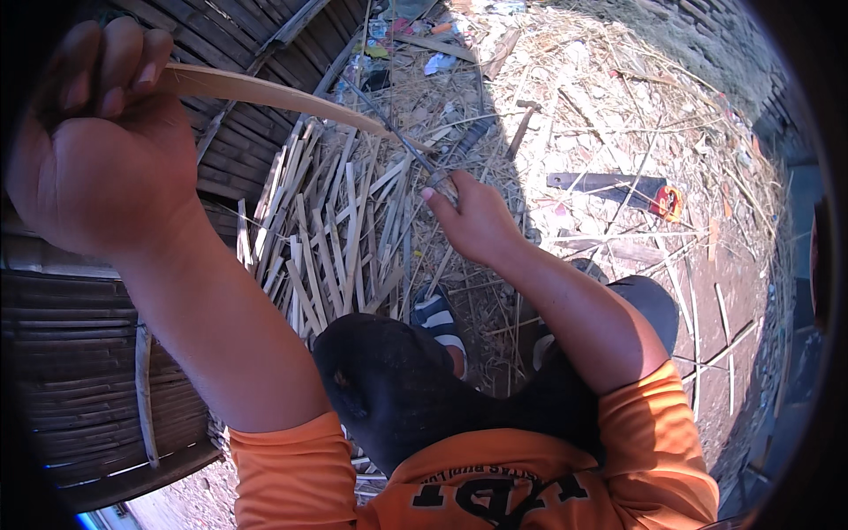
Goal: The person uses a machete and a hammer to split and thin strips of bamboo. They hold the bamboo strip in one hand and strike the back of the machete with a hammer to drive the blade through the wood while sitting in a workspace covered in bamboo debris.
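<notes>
Raised at the upper left, my left hand (115, 150) is closed around one end of a long, flat bamboo strip (265, 92). From there the strip slants down to the right and narrows toward its far end. My right hand (473, 216), lower and near the middle, grips the handle of a knife (396, 132) with a thin dark blade. The blade points up and left and crosses the strip close to its far end; whether they touch I cannot tell. Below the strip lies a heap of split bamboo sticks (331, 230).
A handsaw (609, 184) with a dark blade and orange-red handle lies on the shavings-strewn ground (601, 106) to the right. Bamboo slat walls (97, 353) stand on the left. Scattered sticks (729, 349) lie at right. My bent knees and a striped sandal (435, 320) are below my hands.
</notes>
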Available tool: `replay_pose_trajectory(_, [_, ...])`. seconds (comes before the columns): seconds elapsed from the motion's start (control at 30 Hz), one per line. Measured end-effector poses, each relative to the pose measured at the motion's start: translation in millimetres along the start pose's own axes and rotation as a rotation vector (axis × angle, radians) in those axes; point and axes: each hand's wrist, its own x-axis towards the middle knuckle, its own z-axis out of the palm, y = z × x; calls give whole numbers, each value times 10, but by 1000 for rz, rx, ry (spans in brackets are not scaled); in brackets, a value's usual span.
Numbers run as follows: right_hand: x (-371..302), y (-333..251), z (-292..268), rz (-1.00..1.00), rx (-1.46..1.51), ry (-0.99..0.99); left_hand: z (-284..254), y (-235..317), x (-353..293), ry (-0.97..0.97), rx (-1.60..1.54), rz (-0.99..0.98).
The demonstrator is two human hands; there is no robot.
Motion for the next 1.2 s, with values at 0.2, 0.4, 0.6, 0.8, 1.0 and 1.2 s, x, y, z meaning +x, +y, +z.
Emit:
replay_pose_trajectory(0.2, [-2,-134,-75,121,277,-103,189,-59,-65,-131,-106,41])
replay_pose_trajectory(0.4, [16,-172,34,-200,21,12,769,-178,-172,575,336,176])
replay_pose_trajectory(0.6, [190,1077,215,349,-58,-189,310,-70,-83,157,108,91])
replay_pose_trajectory(0.8, [95,898,190,485,127,-225,269,-53,-131,244,198,93])
replay_pose_trajectory(1.0, [199,623,209,298,214,-2,170,-56,-85,154,166,71])
replay_pose_trajectory(1.2, [-39,40,9,-18,284,71,225,-51,-146,233,224,98])
